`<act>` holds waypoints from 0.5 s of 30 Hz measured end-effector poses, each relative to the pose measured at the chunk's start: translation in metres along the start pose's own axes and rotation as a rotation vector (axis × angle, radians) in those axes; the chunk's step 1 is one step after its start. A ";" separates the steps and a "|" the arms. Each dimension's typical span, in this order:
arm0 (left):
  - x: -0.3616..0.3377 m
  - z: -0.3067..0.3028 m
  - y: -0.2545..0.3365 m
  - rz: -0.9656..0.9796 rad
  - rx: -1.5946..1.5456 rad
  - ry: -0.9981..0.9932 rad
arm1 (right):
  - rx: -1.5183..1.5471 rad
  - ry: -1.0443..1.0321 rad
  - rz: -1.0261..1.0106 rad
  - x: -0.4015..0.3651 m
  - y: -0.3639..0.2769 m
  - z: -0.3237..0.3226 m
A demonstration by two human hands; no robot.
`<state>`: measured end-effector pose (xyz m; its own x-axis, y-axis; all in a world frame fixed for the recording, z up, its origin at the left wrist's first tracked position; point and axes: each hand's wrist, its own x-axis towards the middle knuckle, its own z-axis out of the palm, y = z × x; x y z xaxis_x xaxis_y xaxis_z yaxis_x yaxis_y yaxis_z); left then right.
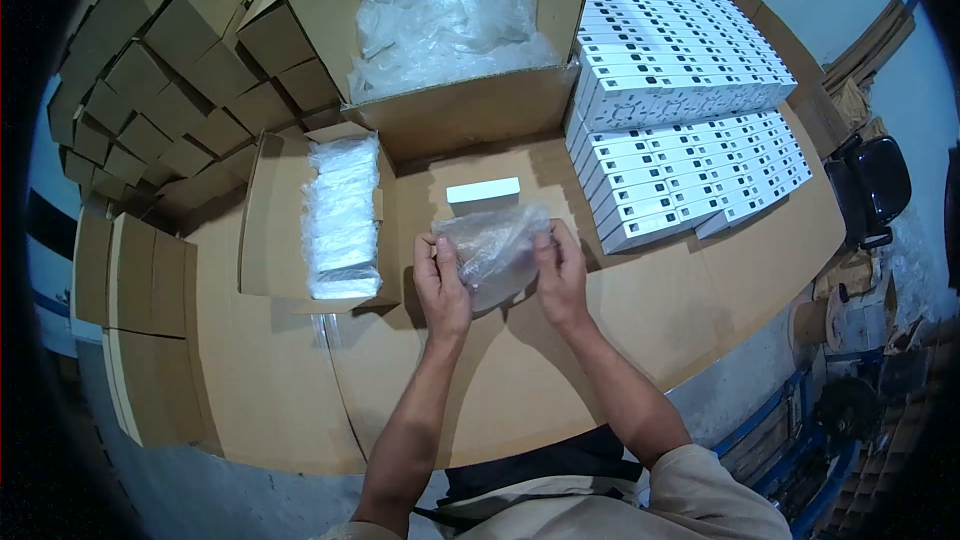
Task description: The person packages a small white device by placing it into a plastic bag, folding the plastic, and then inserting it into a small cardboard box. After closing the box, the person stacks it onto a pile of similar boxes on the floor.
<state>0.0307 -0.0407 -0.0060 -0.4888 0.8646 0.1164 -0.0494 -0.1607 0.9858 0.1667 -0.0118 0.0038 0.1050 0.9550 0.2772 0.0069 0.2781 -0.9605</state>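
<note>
A clear plastic bag (492,258) is stretched between my two hands above the cardboard-covered table. My left hand (441,285) pinches its left side, and my right hand (562,275) pinches its right side. Just behind the bag lies a small white box (483,192), its lower part hidden by the plastic. To the left, an open carton (270,230) holds a row of white items wrapped in clear plastic (342,205). Behind my hands a larger open carton (480,115) contains a heap of clear plastic bags (445,20).
White boxes (690,165) are stacked in rows at the right. Many brown cartons (180,100) are piled at the back left, with more cartons (150,340) at the left table edge. A black chair (875,180) stands beyond the table's right edge.
</note>
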 end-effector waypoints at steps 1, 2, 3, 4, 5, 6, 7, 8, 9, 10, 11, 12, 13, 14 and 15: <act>0.002 0.001 -0.001 0.054 0.028 0.011 | -0.071 -0.067 0.047 -0.004 -0.002 -0.003; 0.003 0.001 -0.002 0.110 0.056 0.023 | -0.142 -0.135 0.093 -0.007 -0.004 -0.005; 0.004 0.001 -0.006 0.099 0.034 0.058 | -0.174 -0.114 0.061 -0.007 -0.002 -0.004; 0.005 0.000 -0.009 0.089 0.012 0.094 | -0.205 -0.094 0.030 -0.008 0.002 -0.003; 0.005 0.000 -0.011 0.078 -0.010 0.130 | -0.237 -0.073 -0.001 -0.008 0.004 -0.002; 0.005 0.000 -0.008 0.093 0.050 0.141 | -0.242 -0.065 0.002 -0.008 0.004 -0.002; 0.005 0.000 -0.002 0.107 0.110 0.153 | -0.248 -0.057 0.005 -0.008 0.004 -0.003; 0.006 -0.001 0.002 0.120 0.171 0.164 | -0.253 -0.049 0.009 -0.008 0.004 -0.003; 0.006 -0.002 0.002 0.120 0.172 0.163 | -0.250 -0.052 0.009 -0.009 0.003 -0.002; 0.007 -0.003 0.001 0.121 0.173 0.162 | -0.246 -0.054 0.009 -0.009 0.002 -0.002; 0.007 -0.004 0.001 0.120 0.174 0.160 | -0.242 -0.056 0.009 -0.010 0.001 -0.001; 0.007 -0.004 0.001 0.128 0.172 0.159 | -0.249 -0.055 0.013 -0.010 0.000 -0.001; 0.006 -0.004 0.000 0.135 0.169 0.158 | -0.255 -0.053 0.018 -0.009 0.000 -0.002; 0.005 -0.004 -0.001 0.142 0.165 0.158 | -0.262 -0.053 0.021 -0.009 -0.001 -0.003; 0.004 -0.003 0.001 0.125 0.142 0.139 | -0.270 -0.041 0.017 -0.009 0.000 -0.004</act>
<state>0.0262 -0.0389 -0.0051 -0.5994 0.7666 0.2302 0.1375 -0.1848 0.9731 0.1695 -0.0206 0.0013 0.0675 0.9643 0.2561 0.2712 0.2293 -0.9348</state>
